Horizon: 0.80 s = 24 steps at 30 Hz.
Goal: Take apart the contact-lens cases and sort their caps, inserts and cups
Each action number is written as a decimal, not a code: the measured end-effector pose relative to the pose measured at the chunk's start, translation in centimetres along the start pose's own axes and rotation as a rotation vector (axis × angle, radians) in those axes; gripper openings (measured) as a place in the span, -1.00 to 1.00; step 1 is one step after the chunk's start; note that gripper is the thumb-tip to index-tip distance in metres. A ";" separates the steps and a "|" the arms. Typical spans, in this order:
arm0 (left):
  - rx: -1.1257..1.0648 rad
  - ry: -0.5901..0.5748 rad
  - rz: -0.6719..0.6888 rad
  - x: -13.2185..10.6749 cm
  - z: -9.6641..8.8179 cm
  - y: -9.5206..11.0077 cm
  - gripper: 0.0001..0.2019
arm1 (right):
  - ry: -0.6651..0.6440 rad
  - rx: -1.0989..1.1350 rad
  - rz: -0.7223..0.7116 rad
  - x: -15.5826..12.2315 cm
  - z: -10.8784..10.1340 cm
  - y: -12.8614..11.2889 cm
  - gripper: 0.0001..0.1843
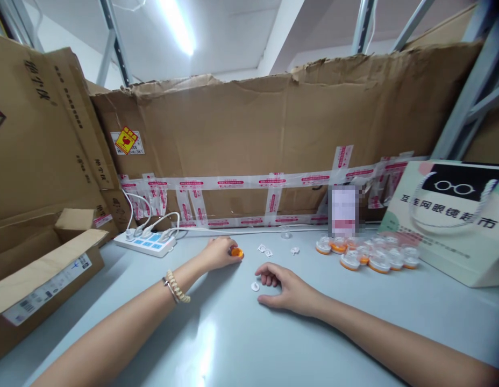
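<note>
Pale grey tabletop (pixel 169 328) is backed by a taped brown cardboard box (pixel 241 129). A round orange plastic piece (pixel 237 252), partly covered by fingers, is pinched by the left hand (pixel 220 252). At 5 o'clock from it, a small white plastic disc (pixel 255 287) is neighboured by the right hand (pixel 287 289), its thumb and curled fingers parted, its palm hidden. Between 2 and 3 o'clock from that hand, overlapping clear-topped, orange-based round containers (pixel 379 261) cannot be counted.

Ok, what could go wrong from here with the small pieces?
The small round white piece lies loose beside the open right hand, so a stray brush could knock it away.
The small round orange piece held in the left hand might slip if the grip loosens.
The small clear piece could be overlooked against the pale blue-grey table.
</note>
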<state>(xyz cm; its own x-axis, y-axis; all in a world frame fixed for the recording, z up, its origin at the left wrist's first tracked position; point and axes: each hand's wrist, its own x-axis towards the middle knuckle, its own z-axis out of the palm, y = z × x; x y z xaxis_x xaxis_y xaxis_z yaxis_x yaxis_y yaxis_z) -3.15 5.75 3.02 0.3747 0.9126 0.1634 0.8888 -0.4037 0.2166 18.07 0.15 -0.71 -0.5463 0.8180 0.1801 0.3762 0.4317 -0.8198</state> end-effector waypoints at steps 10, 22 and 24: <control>-0.246 -0.039 0.284 -5.2 0.8 4.8 -0.87 | 0.027 0.119 -0.036 0.0 0.1 0.0 -0.79; -0.244 0.142 0.071 -6.0 -4.7 -1.2 -0.88 | 0.020 0.191 0.048 0.0 0.1 -0.2 -0.84; -0.165 0.101 -0.058 -6.4 -6.5 -5.0 -0.84 | 0.020 0.188 0.047 -0.1 0.1 -0.2 -0.84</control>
<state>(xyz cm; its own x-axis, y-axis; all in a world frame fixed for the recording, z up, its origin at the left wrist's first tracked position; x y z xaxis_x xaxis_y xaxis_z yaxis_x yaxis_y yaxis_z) -11.70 1.51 7.11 0.2885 0.9270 0.2398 0.8498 -0.3633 0.3819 17.95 -0.03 -0.57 -0.5159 0.8438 0.1482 0.2534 0.3155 -0.9145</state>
